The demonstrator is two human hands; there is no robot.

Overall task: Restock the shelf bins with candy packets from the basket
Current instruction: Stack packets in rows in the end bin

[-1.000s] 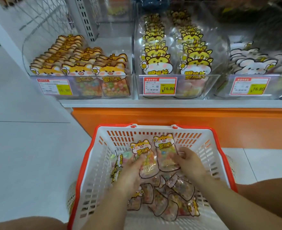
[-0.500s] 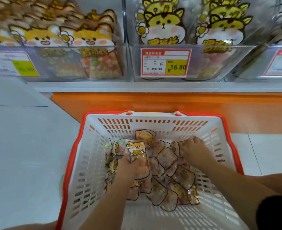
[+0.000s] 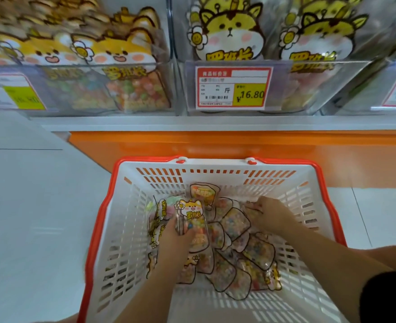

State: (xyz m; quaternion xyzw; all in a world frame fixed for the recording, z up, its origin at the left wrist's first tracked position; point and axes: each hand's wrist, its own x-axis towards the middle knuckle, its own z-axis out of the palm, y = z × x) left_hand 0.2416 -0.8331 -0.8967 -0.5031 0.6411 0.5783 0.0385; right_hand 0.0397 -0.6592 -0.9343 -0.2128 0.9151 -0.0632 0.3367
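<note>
the fingers (image 3: 185, 232) of the left hand (image 3: 175, 240) are wrapped round a packet (image 3: 192, 217), thumb across its clear front, so it is gripped near its lower half with the printed fox face pointing away from the wrist. the packet's long axis runs from the person toward the shelf (image 3: 215, 123). the right hand (image 3: 270, 216) lies knuckles up on the pile of packets (image 3: 236, 259) at the right side of the basket (image 3: 98, 220). its fingertips (image 3: 253, 206) are bent down into the wrappers, and i cannot tell whether they pinch one or only press on it. the next move turns on this: the left bin (image 3: 164, 89), which holds the same orange fox packets, sits up and to the left of the held packet, beyond the basket's far rim. the left hand is the nearer one to it, and the packet already points roughly that way. the middle bin (image 3: 183, 85), with the price tag (image 3: 233, 88) on its front, holds yellow packets instead. a second ago both hands held fox packets upright near the basket's far wall. since then the right hand has let its packet go and moved to the right of the pile, the left has kept its grip, and the view has closed in on the bins.
</note>
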